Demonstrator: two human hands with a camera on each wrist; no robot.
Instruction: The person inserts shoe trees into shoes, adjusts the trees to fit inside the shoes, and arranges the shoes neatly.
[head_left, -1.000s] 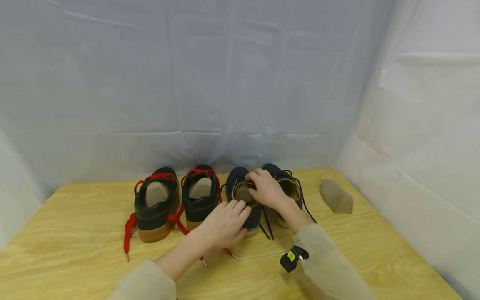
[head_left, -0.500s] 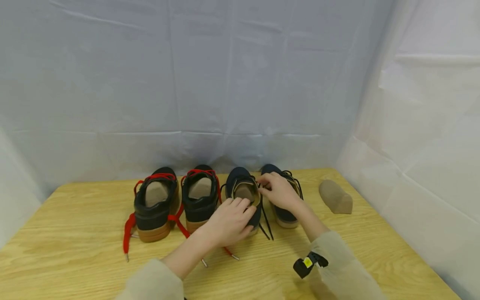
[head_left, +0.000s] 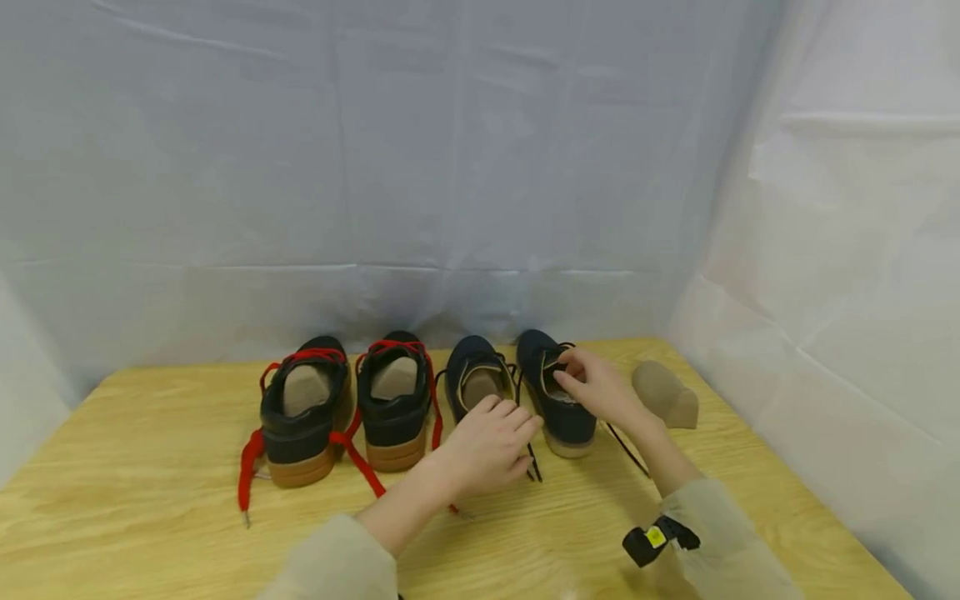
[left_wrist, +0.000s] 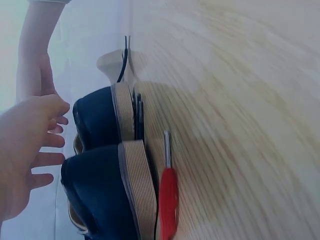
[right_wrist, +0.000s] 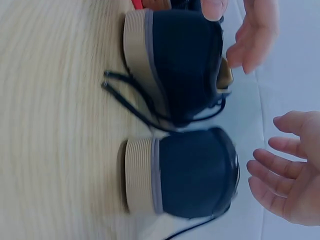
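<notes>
Over the right-hand navy shoe (head_left: 553,392), the right hand (head_left: 600,390) hovers with fingers apart, gripping nothing; left hand (head_left: 487,446) relaxed.

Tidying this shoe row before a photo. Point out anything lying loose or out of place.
One tan shoe insert lies loose on the table, right of the row, while three shoes hold theirs. The rightmost navy shoe, at the right hand, seems to lack one. Red laces trail untied across the wood.
</notes>
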